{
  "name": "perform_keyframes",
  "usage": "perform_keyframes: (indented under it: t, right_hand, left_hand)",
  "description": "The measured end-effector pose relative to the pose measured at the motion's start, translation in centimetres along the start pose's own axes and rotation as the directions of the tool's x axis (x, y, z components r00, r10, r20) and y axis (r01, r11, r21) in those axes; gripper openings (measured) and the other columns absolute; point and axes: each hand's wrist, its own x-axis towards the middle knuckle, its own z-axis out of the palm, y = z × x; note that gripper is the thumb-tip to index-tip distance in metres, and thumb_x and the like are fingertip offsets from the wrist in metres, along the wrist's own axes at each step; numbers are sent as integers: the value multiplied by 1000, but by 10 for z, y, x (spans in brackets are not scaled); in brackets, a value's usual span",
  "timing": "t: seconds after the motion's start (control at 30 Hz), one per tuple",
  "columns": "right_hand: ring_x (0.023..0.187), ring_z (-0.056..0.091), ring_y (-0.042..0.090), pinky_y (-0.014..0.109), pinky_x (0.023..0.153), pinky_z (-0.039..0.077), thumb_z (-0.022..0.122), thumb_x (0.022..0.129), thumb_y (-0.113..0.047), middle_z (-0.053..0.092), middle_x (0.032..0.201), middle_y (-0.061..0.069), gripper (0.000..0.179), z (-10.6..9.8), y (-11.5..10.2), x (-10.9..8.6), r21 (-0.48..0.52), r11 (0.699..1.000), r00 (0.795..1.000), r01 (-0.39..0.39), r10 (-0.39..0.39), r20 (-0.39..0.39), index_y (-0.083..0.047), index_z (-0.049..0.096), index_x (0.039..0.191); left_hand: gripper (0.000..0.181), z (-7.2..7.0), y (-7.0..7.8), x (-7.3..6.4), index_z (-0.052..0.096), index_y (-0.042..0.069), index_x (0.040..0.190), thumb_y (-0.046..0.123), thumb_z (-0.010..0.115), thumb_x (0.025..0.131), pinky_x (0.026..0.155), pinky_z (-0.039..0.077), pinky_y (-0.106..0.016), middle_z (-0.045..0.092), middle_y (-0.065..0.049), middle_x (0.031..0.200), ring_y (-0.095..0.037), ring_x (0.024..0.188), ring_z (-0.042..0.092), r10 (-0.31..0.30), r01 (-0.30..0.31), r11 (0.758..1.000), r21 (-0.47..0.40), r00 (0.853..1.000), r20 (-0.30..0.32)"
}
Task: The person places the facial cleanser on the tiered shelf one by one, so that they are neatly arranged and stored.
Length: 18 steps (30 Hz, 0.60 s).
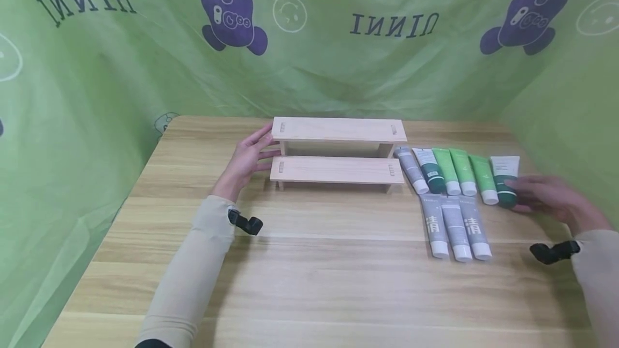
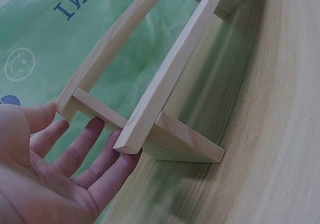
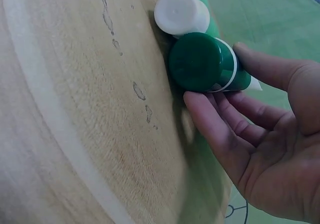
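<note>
The right hand [image 1: 548,197] pinches the green-and-white tube [image 1: 505,166] near the right edge of the worktop [image 1: 338,283]; probably light and soft, best held near its stiffer cap [image 3: 194,62]. The left hand [image 1: 243,162], unclenched, touches the wooden rack [image 1: 338,129].

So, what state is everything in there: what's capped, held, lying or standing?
Wooden rack: standing upright on the table.
Three green tubes: capped, lying side by side.
Three front grey tubes: capped, lying side by side.
Back grey tube: capped, lying beside the rack.
Left white-and-green tube: capped, lying down.
Right white-and-green tube: capped, pinched by the right hand.
Left hand: touching the rack's left end.
Green curtain: hanging, creased.
</note>
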Motion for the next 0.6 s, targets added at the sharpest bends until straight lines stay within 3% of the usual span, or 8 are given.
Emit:
perform_keyframes:
  t: [0.03, 0.1, 0.17, 0.27, 0.43, 0.6]
  right_hand:
    - [88, 68, 8, 34, 83, 59, 53, 106, -34, 67, 99, -6, 74, 0, 0, -2, 10, 1000, 1000, 7, -7, -2, 23, 23, 143]
    - [87, 69, 9, 35, 82, 60, 53, 106, -30, 68, 97, -6, 58, 1, 1, -5, 56, 998, 1000, 21, -21, -6, 19, 40, 135]
    - [87, 70, 10, 34, 81, 60, 53, 106, -26, 68, 96, -7, 32, 2, 1, -8, 113, 993, 999, 38, -37, -7, 2, 57, 122]
    - [87, 70, 12, 33, 80, 60, 53, 106, -21, 69, 95, -8, 8, 5, -1, -11, 168, 983, 998, 69, -67, -17, -18, 61, 109]
    - [88, 70, 11, 31, 80, 60, 54, 106, -21, 69, 96, -10, 8, 15, -9, -16, 156, 982, 994, 108, -104, -36, -22, 59, 113]
    - [88, 71, 14, 30, 78, 60, 53, 106, -15, 70, 97, -5, 26, 27, -20, -16, 207, 963, 985, 172, -170, -25, -37, 64, 99]
  left_hand:
    - [48, 0, 0, 0, 42, 32, 154, 31, 50, 107, 101, 50, -53, 52, -16, 145, -36, 125, 57, 3, -3, 1000, 4, 1000, 1]
    - [48, 0, 0, 1, 41, 31, 154, 31, 50, 107, 101, 49, -54, 51, -16, 145, -36, 126, 57, 8, -8, 1000, 11, 1000, 7]
    - [49, 0, 0, 1, 40, 30, 155, 31, 50, 107, 101, 49, -54, 51, -17, 145, -37, 126, 56, 12, -12, 1000, 14, 1000, 10]
    - [49, -1, 0, 1, 40, 30, 155, 31, 49, 107, 102, 48, -55, 51, -17, 145, -37, 127, 56, 11, -11, 1000, 15, 1000, 10]
    - [48, -1, 0, 1, 40, 29, 155, 30, 49, 108, 101, 48, -56, 50, -18, 146, -38, 126, 56, 12, -12, 1000, 8, 1000, 18]
    - [49, -2, 1, -1, 40, 28, 155, 30, 49, 108, 102, 48, -57, 50, -18, 146, -38, 127, 56, 12, -13, 1000, 10, 1000, 27]
